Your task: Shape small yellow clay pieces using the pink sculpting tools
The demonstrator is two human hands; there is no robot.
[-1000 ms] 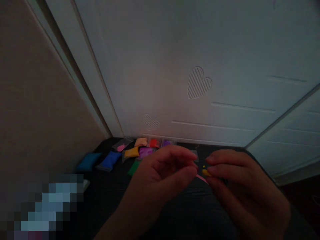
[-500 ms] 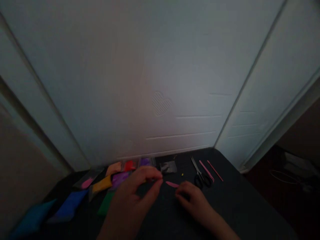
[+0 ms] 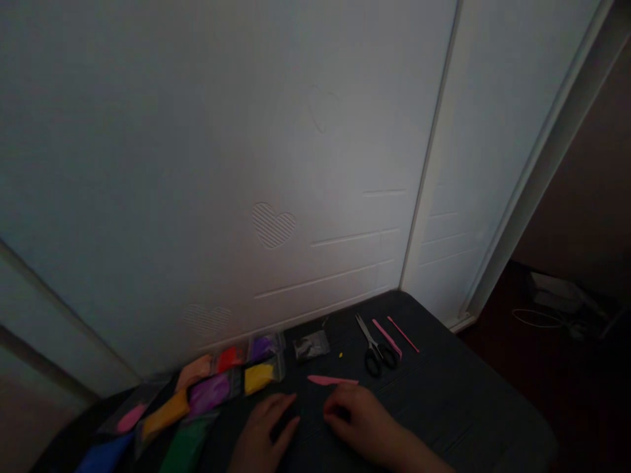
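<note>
My left hand (image 3: 266,430) is low over the dark table, thumb and fingers apart with a gap between them and nothing seen in it. Beside it, my right hand (image 3: 355,420) has its fingers curled in; whatever the fingertips hold, if anything, is hidden. Just beyond the right hand lies a pink plastic knife (image 3: 331,380). A tiny yellow bit (image 3: 340,355) rests farther back. Left of my hands are bags of soft coloured material, among them a yellow bag (image 3: 259,378), a green bag (image 3: 185,443) and a purple bag (image 3: 210,394).
Scissors (image 3: 373,348) with black handles lie at the back right, beside two thin pink tools, one a pink stick (image 3: 403,334). A small clear bag (image 3: 311,346) with grey contents sits behind the knife. White panels (image 3: 197,164) rise behind the table (image 3: 444,394).
The view has swung right, bringing the scissors and pink tools into sight. Both hands have lowered toward the table. The yellow piece earlier in my right fingers no longer shows there.
</note>
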